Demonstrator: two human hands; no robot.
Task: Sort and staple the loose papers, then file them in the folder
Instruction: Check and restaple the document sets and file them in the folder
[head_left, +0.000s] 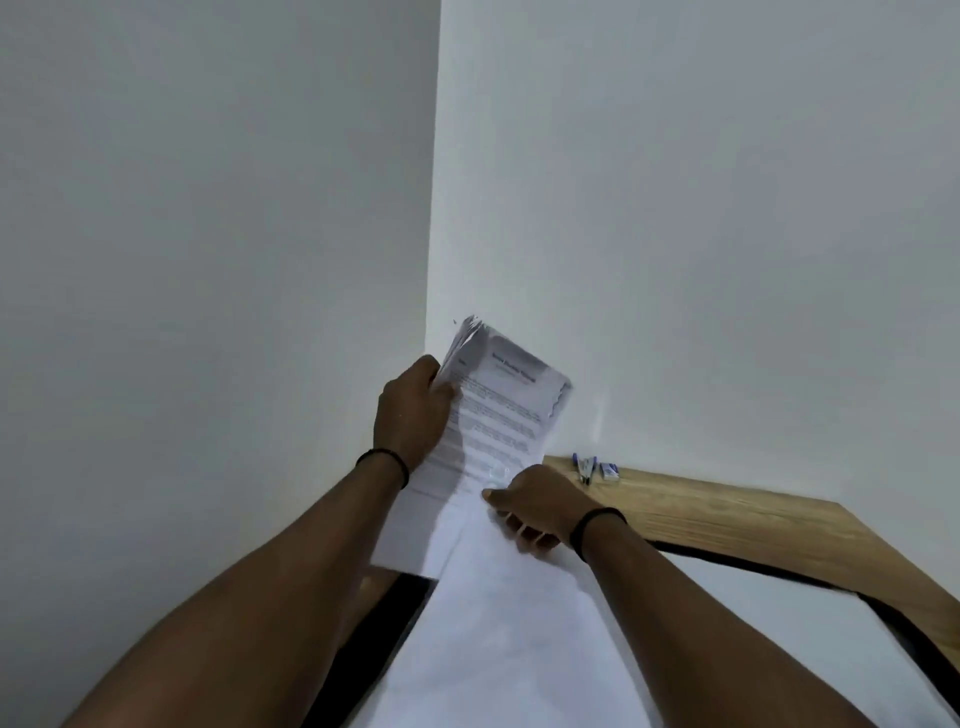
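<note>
Walls first: plain white wall (208, 208) fills the left, meeting a second white wall at a corner running up toward twelve o'clock. Left hand (413, 410) comes next, a thin black band (387, 460) at its wrist, fingers curled round the left edge of a thick sheaf of white printed papers (498, 415), which it grips and holds up in the air, tilted toward one o'clock. The sheaf's top corner fans out into many loose leaves; the print on the front page is too blurred to read. At five o'clock from the left hand, the right hand (537, 506) pinches the lower edge of the front page, thumb on top, fingers curled beneath, and it too wears a black wrist band (597, 525). Below both hands, at six o'clock, large white sheets (519, 649) lie spread on what looks like a black folder or mat (906, 618) — I cannot tell which. Further right, the light wooden table (753, 525) carries all this. At its far edge against the wall, at two o'clock from the right hand, lies a small blue and silver stapler (585, 467), and just beside it, to the right, a small blue and white box (609, 471).
</note>
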